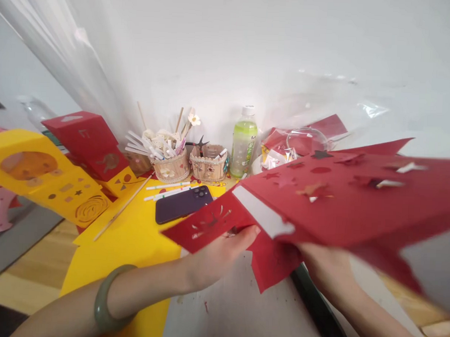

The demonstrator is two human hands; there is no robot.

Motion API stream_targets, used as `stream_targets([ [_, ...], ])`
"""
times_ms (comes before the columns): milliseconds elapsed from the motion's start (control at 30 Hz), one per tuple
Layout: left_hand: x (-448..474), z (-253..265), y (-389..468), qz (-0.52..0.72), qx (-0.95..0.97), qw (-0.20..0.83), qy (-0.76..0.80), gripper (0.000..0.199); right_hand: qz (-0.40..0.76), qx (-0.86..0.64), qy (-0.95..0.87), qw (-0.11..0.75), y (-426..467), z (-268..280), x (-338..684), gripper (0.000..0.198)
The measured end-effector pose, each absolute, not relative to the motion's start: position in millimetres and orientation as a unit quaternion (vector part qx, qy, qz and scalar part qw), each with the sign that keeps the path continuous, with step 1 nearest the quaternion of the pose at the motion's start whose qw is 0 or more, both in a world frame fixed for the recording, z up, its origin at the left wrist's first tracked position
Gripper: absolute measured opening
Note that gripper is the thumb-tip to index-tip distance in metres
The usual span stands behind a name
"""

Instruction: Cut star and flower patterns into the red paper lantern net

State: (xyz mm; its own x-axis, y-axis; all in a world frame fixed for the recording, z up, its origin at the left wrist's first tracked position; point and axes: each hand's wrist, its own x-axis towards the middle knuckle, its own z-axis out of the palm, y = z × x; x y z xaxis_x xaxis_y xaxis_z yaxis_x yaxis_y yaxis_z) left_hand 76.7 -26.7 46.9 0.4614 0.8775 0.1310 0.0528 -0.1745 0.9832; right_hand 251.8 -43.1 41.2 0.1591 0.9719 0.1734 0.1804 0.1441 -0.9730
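A large folded red card piece point(376, 210) is held up at the right, tilted, with cut-out stars and other shapes and some curled scraps on its face. My left hand point(221, 253) grips its left flap, the thumb on top and the other fingers mostly hidden. This flap point(203, 222) has a cut, burst-like pattern. Beneath the card, my right hand point(328, 267) holds its lower edge, with the fingers largely out of sight. A long dark green object point(318, 309) lies just left of my right wrist; its kind is unclear. A white strip point(262, 212) shows along the card's fold.
Yellow sheets point(132, 249) cover the table's left, with a phone point(184, 204), a thin wooden stick point(122, 208) and white pens. Decorated yellow point(49, 175) and red point(87, 147) card boxes stand left. Behind are two craft baskets point(171, 166), a green drink bottle point(244, 144) and clear plastic.
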Motion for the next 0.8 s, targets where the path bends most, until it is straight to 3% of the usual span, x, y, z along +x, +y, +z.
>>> stream_targets([
  [600, 83.1, 52.3, -24.3, 0.448, 0.605, 0.561, 0.345, 0.021, 0.446, -0.457, -0.533, 0.556, -40.8, 41.5, 255.9, 0.020],
  [800, 81.4, 50.4, -23.1, 0.458, 0.572, 0.588, 0.342, 0.022, 0.440, -0.496, -0.526, 0.533, -41.4, 44.1, 252.3, 0.021],
])
